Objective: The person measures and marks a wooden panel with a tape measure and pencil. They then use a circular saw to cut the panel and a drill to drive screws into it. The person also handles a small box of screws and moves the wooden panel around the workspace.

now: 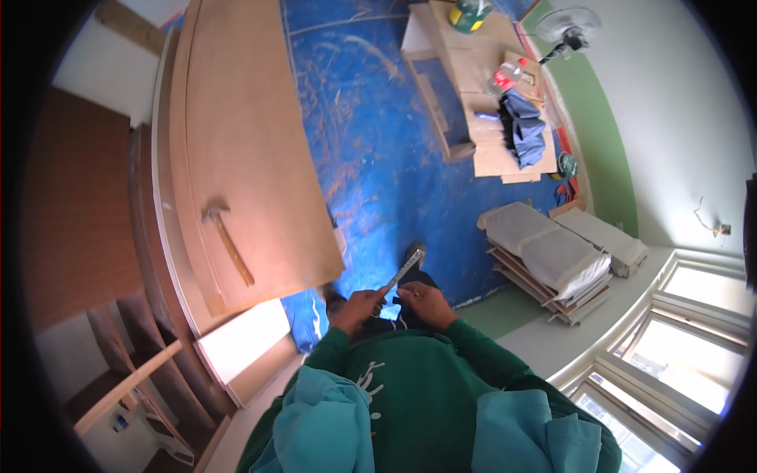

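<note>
In front of my waist, my left hand (363,308) is closed on the near end of a narrow, pale metallic strip (403,270). It looks like a measuring tape blade and slants up to the right, over my shoe (416,252). Close beside it, my right hand (426,304) has its fingers bent together in a pinch. A small dark piece shows at those fingertips, too small to name. A claw hammer (230,248) with a wooden handle lies on the large brown board (244,150) to my left, apart from both hands.
Blue sheeting (371,158) covers the floor. At right, wrapped panels (544,244) lie stacked near the windows (662,355). Farther off, cardboard (493,162) bears a dark blue cloth (523,130) and a plastic bottle (509,75). A fan (572,35) stands by the wall; wooden shelving (150,339) is at left.
</note>
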The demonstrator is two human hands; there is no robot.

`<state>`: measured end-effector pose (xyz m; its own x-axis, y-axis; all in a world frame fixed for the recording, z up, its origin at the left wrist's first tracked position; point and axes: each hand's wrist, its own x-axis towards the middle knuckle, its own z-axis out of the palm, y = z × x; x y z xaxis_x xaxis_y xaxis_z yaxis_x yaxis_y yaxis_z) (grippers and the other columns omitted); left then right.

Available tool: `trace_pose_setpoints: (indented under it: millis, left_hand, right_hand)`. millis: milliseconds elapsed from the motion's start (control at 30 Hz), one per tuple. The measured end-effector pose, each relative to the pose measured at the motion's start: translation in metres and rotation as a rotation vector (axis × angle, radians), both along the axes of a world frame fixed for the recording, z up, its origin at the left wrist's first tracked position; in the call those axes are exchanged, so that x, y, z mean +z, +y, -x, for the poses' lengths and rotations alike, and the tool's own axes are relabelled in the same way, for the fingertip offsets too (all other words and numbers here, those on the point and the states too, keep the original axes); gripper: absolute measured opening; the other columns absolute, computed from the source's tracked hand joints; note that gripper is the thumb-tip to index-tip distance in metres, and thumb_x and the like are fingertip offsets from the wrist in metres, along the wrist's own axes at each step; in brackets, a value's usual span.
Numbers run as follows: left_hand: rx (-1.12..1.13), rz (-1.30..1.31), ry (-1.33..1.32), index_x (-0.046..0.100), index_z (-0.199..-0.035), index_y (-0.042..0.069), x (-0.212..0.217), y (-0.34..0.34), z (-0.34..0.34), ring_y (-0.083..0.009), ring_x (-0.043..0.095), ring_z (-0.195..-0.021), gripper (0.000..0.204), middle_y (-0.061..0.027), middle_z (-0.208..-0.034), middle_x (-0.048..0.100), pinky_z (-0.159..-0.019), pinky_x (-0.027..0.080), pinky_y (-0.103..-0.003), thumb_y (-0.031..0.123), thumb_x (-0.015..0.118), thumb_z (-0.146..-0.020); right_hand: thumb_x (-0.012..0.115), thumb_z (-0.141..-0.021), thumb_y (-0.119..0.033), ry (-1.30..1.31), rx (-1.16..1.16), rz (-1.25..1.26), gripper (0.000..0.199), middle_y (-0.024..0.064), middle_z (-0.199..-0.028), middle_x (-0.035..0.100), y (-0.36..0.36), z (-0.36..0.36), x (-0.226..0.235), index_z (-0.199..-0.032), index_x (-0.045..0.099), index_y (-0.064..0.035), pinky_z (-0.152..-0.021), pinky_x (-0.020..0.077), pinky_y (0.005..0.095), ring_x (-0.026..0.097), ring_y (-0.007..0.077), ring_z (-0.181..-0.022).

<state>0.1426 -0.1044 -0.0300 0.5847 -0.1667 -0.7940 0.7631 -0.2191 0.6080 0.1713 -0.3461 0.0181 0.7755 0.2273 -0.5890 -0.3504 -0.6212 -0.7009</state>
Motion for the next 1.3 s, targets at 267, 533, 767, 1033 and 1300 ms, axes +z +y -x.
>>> trace_pose_setpoints:
  millis: [267,533,767,1033,1300]
  left_hand:
    - [-0.011,-0.049,-0.219,0.072,-0.116,-0.006,0.008,-0.093,-0.093,-0.0339,0.071,-0.101,0.063,-0.027,-0.108,0.074,-0.089,0.054,-0.047,0.054,0.052,-0.109]
    - [0.306,-0.139,-0.281,0.066,-0.122,-0.002,-0.051,-0.086,-0.149,-0.0441,0.069,-0.102,0.066,-0.0307,-0.106,0.07,-0.09,0.052,-0.05,0.058,0.042,-0.111]
    - [0.171,-0.067,-0.348,0.066,-0.088,-0.004,-0.044,-0.078,-0.293,-0.0284,0.064,-0.078,0.078,-0.0206,-0.078,0.066,-0.075,0.049,-0.049,0.063,0.033,-0.113]
    - [-0.139,0.101,-0.258,0.031,-0.161,-0.009,0.098,-0.006,-0.496,-0.0417,0.054,-0.14,0.112,-0.0348,-0.152,0.052,-0.114,0.047,-0.044,0.077,0.06,-0.095]
    - [0.075,0.087,-0.201,0.068,-0.133,-0.004,0.056,0.093,-0.608,-0.0249,0.07,-0.105,0.067,-0.0154,-0.119,0.075,-0.093,0.055,-0.039,0.054,0.071,-0.099]
  right_hand:
    - [0.058,-0.107,-0.052,-0.073,0.109,-0.084,0.053,0.0191,-0.089,0.074,-0.042,-0.107,0.032,-0.112,0.074,-0.0015,-0.075,0.0565,0.0427,0.074,0.0284,-0.081]
    - [0.055,-0.108,-0.049,0.002,0.135,-0.151,0.055,0.0205,-0.087,0.073,-0.01,-0.172,-0.01,-0.106,0.072,0.0032,-0.074,0.0565,0.0426,0.074,0.0252,-0.085]
    - [0.061,-0.108,-0.036,-0.258,0.36,-0.292,0.041,0.0131,-0.103,0.075,0.007,-0.301,-0.012,-0.113,0.071,0.0028,-0.081,0.0589,0.0392,0.072,0.0191,-0.095]
    - [0.072,-0.103,-0.026,-0.074,0.094,-0.477,0.029,0.0069,-0.103,0.075,-0.004,-0.47,-0.003,-0.116,0.072,0.0006,-0.082,0.0621,0.0322,0.075,0.0175,-0.094]
    - [0.077,-0.098,-0.027,0.411,-0.521,-0.601,0.037,0.0111,-0.105,0.073,0.036,-0.626,0.046,-0.12,0.069,0.0014,-0.072,0.0683,0.0447,0.077,0.0267,-0.092]
